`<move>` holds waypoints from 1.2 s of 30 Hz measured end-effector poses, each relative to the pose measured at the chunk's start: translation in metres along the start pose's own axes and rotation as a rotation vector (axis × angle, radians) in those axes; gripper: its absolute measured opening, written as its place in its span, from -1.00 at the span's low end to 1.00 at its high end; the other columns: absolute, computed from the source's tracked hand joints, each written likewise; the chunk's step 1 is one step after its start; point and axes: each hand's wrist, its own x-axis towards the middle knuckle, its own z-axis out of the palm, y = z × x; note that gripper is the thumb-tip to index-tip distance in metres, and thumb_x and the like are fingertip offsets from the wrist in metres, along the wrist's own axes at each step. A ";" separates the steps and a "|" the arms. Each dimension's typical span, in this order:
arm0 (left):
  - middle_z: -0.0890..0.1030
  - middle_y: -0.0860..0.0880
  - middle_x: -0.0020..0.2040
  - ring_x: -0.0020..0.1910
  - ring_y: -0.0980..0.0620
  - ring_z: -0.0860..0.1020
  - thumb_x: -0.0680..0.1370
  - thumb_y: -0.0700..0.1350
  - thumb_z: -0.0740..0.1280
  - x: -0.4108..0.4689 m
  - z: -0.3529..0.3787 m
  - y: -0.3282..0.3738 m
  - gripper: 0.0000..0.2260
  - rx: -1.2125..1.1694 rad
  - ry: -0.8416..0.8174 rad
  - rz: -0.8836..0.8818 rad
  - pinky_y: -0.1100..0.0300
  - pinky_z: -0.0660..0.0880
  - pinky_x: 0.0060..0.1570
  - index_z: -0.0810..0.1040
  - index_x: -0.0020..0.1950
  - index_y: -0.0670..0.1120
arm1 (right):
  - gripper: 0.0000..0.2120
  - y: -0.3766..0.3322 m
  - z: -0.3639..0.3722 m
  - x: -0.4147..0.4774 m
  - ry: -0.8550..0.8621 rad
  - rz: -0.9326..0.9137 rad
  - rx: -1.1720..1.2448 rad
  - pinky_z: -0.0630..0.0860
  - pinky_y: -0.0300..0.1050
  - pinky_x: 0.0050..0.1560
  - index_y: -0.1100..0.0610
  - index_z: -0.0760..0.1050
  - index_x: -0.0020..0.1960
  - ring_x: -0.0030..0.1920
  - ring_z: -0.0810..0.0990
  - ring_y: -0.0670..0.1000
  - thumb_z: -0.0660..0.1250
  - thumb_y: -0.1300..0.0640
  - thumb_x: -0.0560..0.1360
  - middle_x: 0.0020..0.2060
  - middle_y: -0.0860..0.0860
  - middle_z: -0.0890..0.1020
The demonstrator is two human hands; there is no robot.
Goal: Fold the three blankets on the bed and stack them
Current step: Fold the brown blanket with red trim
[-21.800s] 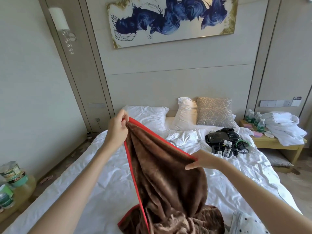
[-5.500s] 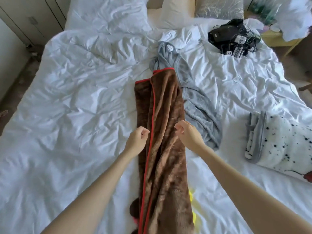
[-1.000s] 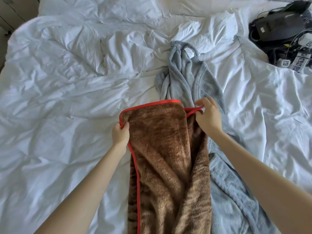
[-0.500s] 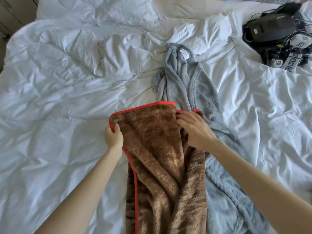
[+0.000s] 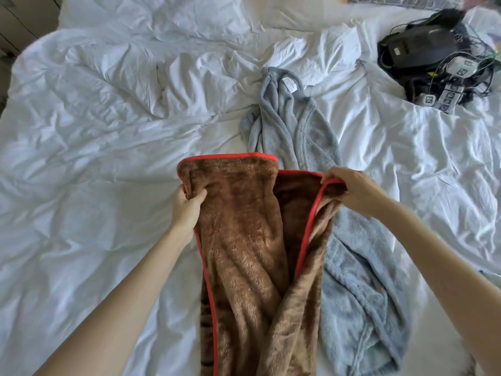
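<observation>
Head view, hands point(image 5: 187, 206) point(image 5: 352, 191) pinching brown blanket point(image 5: 244, 240) corners

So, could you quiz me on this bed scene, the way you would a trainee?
1. True or false: the left hand grips a corner of the brown blanket.
2. What lies on the bed just right of the brown blanket? A) a grey blanket B) a pillow C) a book
3. Fill in: the right hand pinches the brown blanket's ___ trim.
Key: 1 true; 2 A; 3 red.
</observation>
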 end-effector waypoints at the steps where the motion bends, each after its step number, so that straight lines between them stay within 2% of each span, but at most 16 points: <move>1: 0.65 -0.03 0.02 0.03 -0.04 0.64 0.54 -0.21 0.39 -0.003 0.003 0.001 -0.82 0.012 -0.014 -0.016 0.07 0.58 0.01 0.52 0.12 -0.06 | -0.63 0.001 -0.005 -0.005 -0.021 -0.029 -0.047 0.41 -0.11 0.01 -0.01 0.60 -0.09 -0.06 0.59 0.07 0.32 0.42 0.30 -0.17 -0.06 0.62; 4: 0.56 -0.12 0.25 0.24 -0.12 0.56 0.50 -0.20 0.46 -0.014 0.016 0.004 -0.50 0.060 -0.035 -0.063 -0.02 0.54 0.17 0.33 0.36 -0.14 | -0.61 -0.009 -0.019 -0.016 -0.011 -0.085 0.016 0.38 -0.11 -0.02 -0.09 0.62 -0.22 -0.13 0.56 0.07 0.41 0.43 0.30 -0.28 -0.10 0.53; 7: 0.21 -0.10 0.55 0.52 -0.17 0.18 0.45 -0.10 0.51 -0.028 0.026 0.006 -0.13 0.449 0.041 0.060 -0.14 0.16 0.48 0.02 0.58 -0.04 | -0.63 -0.032 -0.033 -0.015 0.101 -0.095 0.292 0.48 -0.10 -0.01 -0.01 0.63 -0.20 -0.15 0.58 0.05 0.44 0.47 0.29 -0.25 0.00 0.65; 9: 0.10 -0.08 0.59 0.55 -0.16 0.05 0.48 -0.01 0.48 -0.044 0.033 0.015 -0.16 0.646 0.103 0.237 -0.16 0.03 0.48 0.03 0.60 -0.01 | -0.68 -0.052 -0.037 -0.007 0.145 -0.105 0.333 0.47 -0.15 -0.05 0.08 0.65 -0.16 -0.18 0.56 0.03 0.41 0.48 0.30 -0.24 0.07 0.68; 11: 0.35 -0.09 0.49 0.49 -0.11 0.27 0.54 0.04 0.40 -0.057 0.039 0.028 -0.40 0.450 -0.047 0.357 -0.04 0.18 0.48 0.29 0.52 -0.08 | -0.72 -0.076 -0.038 0.005 0.166 -0.130 0.302 0.48 -0.15 -0.11 0.18 0.66 -0.11 -0.20 0.55 0.03 0.37 0.47 0.30 -0.22 0.13 0.68; 14: 0.65 -0.02 0.14 0.17 0.00 0.60 0.52 0.16 0.35 -0.081 0.044 0.046 -0.55 0.031 -0.559 0.162 0.10 0.46 0.27 0.53 0.30 -0.07 | -0.75 -0.114 -0.027 0.020 0.179 -0.170 0.291 0.54 0.01 -0.08 0.14 0.66 -0.10 -0.15 0.59 0.07 0.35 0.38 0.31 -0.22 0.07 0.68; 16: 0.65 0.14 -0.14 -0.10 0.15 0.62 0.46 0.21 0.39 -0.088 0.041 0.050 -0.67 0.189 -0.640 0.223 0.28 0.52 0.01 0.60 0.10 0.04 | -0.81 -0.134 -0.014 0.032 0.180 -0.194 0.297 0.54 0.08 -0.04 0.13 0.64 -0.09 -0.10 0.61 0.08 0.37 0.30 0.33 -0.20 0.01 0.68; 17: 0.64 0.13 -0.21 -0.17 0.15 0.62 0.46 0.16 0.41 -0.085 0.038 0.048 -0.74 0.274 -0.551 0.296 0.28 0.53 -0.07 0.61 0.01 0.02 | -0.82 -0.142 -0.007 0.039 0.186 -0.205 0.295 0.54 0.09 -0.02 0.13 0.63 -0.05 -0.08 0.61 0.08 0.40 0.25 0.35 -0.16 0.01 0.67; 19: 0.68 -0.03 -0.14 -0.10 -0.01 0.65 0.52 -0.04 0.40 -0.071 0.026 0.043 -0.84 0.282 -0.287 0.353 0.08 0.55 0.00 0.63 0.00 -0.11 | -0.69 -0.150 0.009 0.052 0.189 -0.210 0.266 0.49 0.07 0.09 0.13 0.57 0.08 0.05 0.57 0.07 0.48 0.12 0.37 0.00 0.04 0.62; 21: 0.68 -0.12 -0.08 -0.04 -0.10 0.63 0.56 -0.15 0.34 -0.053 0.010 0.034 -0.89 0.227 -0.109 0.298 0.02 0.54 0.00 0.64 0.00 -0.15 | -0.56 -0.145 0.025 0.063 0.169 -0.172 0.188 0.41 0.03 0.22 0.13 0.48 0.22 0.21 0.48 0.08 0.49 0.08 0.39 0.16 0.04 0.53; 22: 0.66 -0.08 -0.14 -0.10 -0.07 0.62 0.57 -0.15 0.33 -0.044 0.002 0.029 -0.90 0.235 -0.050 0.255 0.06 0.53 -0.09 0.63 -0.08 -0.11 | -0.53 -0.140 0.033 0.068 0.149 -0.139 0.137 0.38 0.02 0.26 0.12 0.44 0.27 0.26 0.44 0.08 0.48 0.08 0.41 0.22 0.04 0.49; 25: 0.52 0.06 -0.34 -0.32 0.10 0.49 0.58 -0.11 0.32 -0.017 -0.012 0.007 -0.74 0.281 0.016 0.140 0.19 0.39 -0.29 0.48 -0.32 0.00 | -0.41 -0.121 0.057 0.077 0.032 -0.067 0.020 0.32 0.02 0.33 0.12 0.32 0.40 0.38 0.32 0.11 0.45 0.05 0.44 0.35 0.07 0.40; 29: 0.56 0.07 -0.26 -0.26 0.13 0.52 0.59 -0.09 0.33 0.013 -0.014 -0.014 -0.76 0.221 0.053 -0.006 0.29 0.39 -0.35 0.52 -0.29 0.00 | -0.18 -0.104 0.081 0.087 -0.111 -0.077 -0.049 0.15 0.12 0.46 0.06 0.14 0.52 0.51 0.10 0.09 0.49 0.02 0.40 0.51 0.05 0.20; 32: 0.59 0.03 -0.17 -0.18 0.07 0.55 0.59 -0.10 0.34 0.030 -0.010 -0.021 -0.82 0.117 0.119 -0.106 0.24 0.44 -0.24 0.54 -0.21 -0.05 | -0.25 -0.095 0.087 0.095 -0.091 -0.126 -0.066 0.12 0.08 0.43 0.04 0.21 0.48 0.48 0.14 0.09 0.48 0.08 0.40 0.45 0.06 0.31; 34: 0.62 -0.03 -0.07 -0.08 -0.01 0.58 0.59 -0.12 0.34 0.036 -0.007 -0.023 -0.90 0.037 0.115 -0.156 0.15 0.49 -0.11 0.56 -0.13 -0.07 | -0.44 -0.091 0.088 0.098 -0.024 -0.125 -0.046 0.21 -0.02 0.29 0.03 0.37 0.35 0.32 0.33 0.15 0.47 0.12 0.40 0.23 0.10 0.50; 36: 0.64 -0.06 0.01 -0.02 -0.04 0.61 0.58 -0.11 0.35 0.035 -0.005 -0.021 -0.93 -0.049 0.053 -0.183 0.11 0.54 -0.07 0.58 -0.08 -0.07 | -0.58 -0.087 0.085 0.099 0.039 -0.097 -0.013 0.28 -0.04 0.19 0.06 0.47 0.21 0.16 0.44 0.16 0.48 0.12 0.39 0.04 0.09 0.57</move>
